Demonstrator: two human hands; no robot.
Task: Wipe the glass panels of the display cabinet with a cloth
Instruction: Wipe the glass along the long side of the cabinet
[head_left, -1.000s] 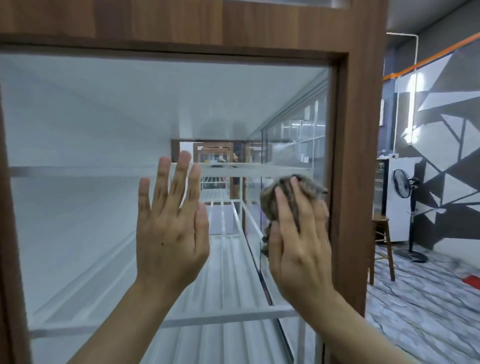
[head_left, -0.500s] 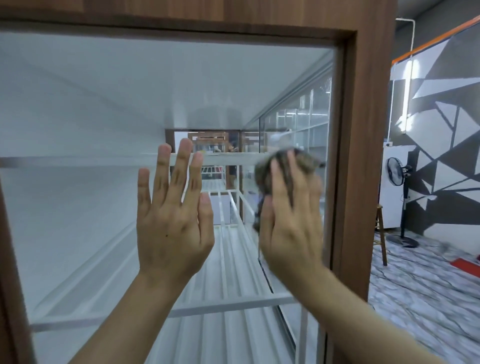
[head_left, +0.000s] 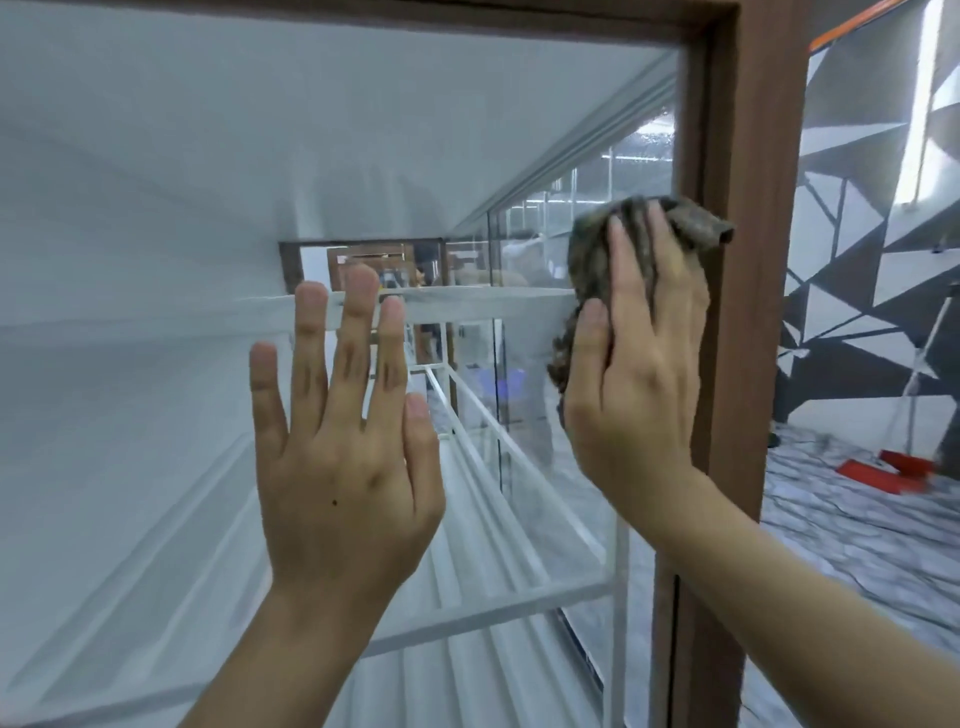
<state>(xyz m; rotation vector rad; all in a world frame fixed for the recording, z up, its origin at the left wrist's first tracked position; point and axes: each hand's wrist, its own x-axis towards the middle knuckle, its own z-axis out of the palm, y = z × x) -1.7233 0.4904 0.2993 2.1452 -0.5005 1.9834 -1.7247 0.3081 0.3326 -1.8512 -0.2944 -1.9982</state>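
Observation:
The display cabinet's glass panel fills most of the view, framed in dark brown wood. My left hand lies flat on the glass with its fingers straight and spread. My right hand presses a mottled grey-brown cloth against the glass at the panel's right edge, fingers straight over it. One corner of the cloth overlaps the wooden frame. Most of the cloth is hidden under the hand.
Inside the cabinet run white shelves and white walls. To the right of the frame are a black and white patterned wall, a marbled floor and a red object lying on it.
My right hand has slid the cloth rightwards and slightly up, from the glass towards the wooden frame. The view has shifted right. My left hand stays flat on the glass.

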